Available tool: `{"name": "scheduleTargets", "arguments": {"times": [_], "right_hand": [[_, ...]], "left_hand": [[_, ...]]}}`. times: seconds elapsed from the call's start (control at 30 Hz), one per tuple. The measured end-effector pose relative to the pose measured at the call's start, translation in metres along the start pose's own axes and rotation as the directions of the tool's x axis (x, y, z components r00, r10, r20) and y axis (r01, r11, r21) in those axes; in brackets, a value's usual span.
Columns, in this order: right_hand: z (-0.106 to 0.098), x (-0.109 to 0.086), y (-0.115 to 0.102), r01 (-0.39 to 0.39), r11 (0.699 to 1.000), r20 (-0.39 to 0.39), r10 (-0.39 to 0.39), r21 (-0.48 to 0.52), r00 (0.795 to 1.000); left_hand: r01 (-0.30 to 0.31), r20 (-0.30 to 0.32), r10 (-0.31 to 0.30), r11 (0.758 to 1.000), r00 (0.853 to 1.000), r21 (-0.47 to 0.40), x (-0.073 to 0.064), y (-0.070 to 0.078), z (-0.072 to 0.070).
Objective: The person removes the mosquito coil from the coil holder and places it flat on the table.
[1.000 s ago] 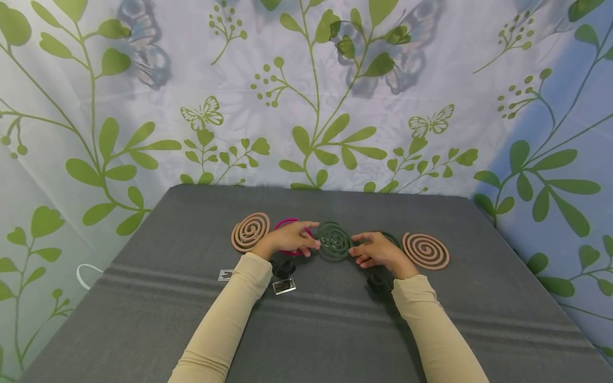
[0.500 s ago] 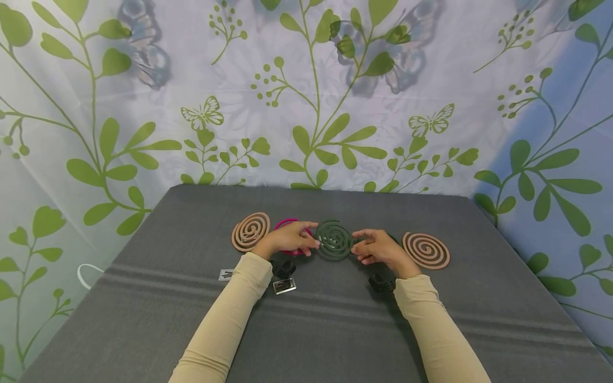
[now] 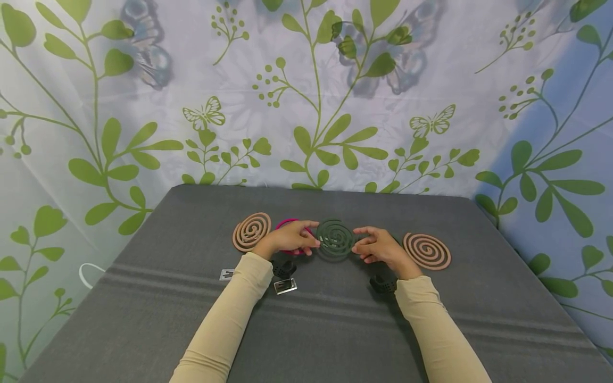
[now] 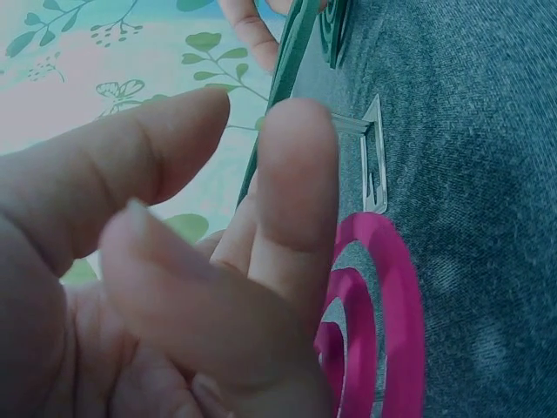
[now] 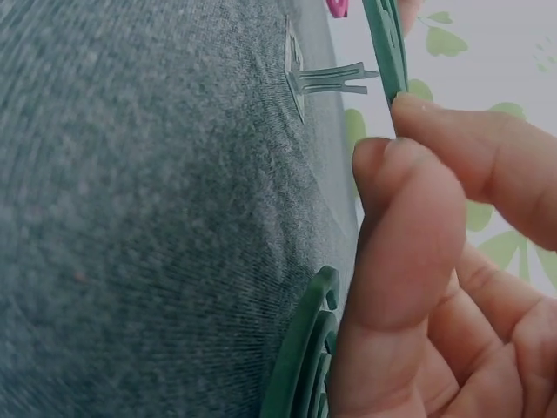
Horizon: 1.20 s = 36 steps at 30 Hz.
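A dark green mosquito coil [image 3: 335, 238] is held raised and nearly flat between both hands. My left hand [image 3: 293, 238] holds its left edge, with thumb and finger at the rim. On the opposite edge, my right hand [image 3: 380, 247] pinches the rim between thumb and fingertip [image 5: 418, 113]. Below the coil, a metal coil stand [image 5: 296, 70] rests on the cloth, its split prong pointing up at the coil. A pink mosquito coil [image 4: 400, 305] lies under the left hand, partly hidden. Another green coil [image 5: 300, 366] sits beneath the right hand, mostly covered.
Brown coils lie at both ends of the row, one left [image 3: 251, 232] and one right [image 3: 426, 251]. Nearer the person are a shiny metal stand [image 3: 285, 286] and a flat pale one [image 3: 226, 274]. A leaf-patterned curtain [image 3: 268, 122] hangs behind the grey table [image 3: 345, 330].
The green coil has risen slightly and shows a shadow gap below. The right hand has shifted a little up and right, covering more of the other green coil. The left hand stays nearly still.
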State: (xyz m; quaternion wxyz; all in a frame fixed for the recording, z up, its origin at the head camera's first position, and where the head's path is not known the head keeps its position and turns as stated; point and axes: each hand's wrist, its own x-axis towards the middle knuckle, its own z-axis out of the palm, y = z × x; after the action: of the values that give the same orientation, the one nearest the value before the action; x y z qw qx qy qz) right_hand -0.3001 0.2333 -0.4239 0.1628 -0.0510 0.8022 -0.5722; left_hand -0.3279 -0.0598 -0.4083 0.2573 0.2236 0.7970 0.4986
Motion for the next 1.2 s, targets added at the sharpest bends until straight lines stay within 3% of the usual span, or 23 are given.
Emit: {"name": "scheduleTargets", "arguments": {"times": [0.47,0.83,1.2], "right_hand": [[-0.004,0.001,0.004,0.097,0.994,0.081,-0.101,0.042,0.992],[-0.009,-0.002,0.0,0.149,0.986,0.08,-0.155,0.072,0.985],[-0.014,-0.013,-0.009,0.239,0.967,0.065,-0.245,0.094,0.967]], "left_hand": [[-0.071,-0.053,0.075,0.996,0.996,0.062,0.001,0.002,-0.004],[-0.119,-0.085,0.117,0.993,0.99,-0.025,-0.003,0.01,-0.004],[-0.161,-0.071,0.159,0.987,0.985,-0.023,-0.013,0.024,-0.006]]}}
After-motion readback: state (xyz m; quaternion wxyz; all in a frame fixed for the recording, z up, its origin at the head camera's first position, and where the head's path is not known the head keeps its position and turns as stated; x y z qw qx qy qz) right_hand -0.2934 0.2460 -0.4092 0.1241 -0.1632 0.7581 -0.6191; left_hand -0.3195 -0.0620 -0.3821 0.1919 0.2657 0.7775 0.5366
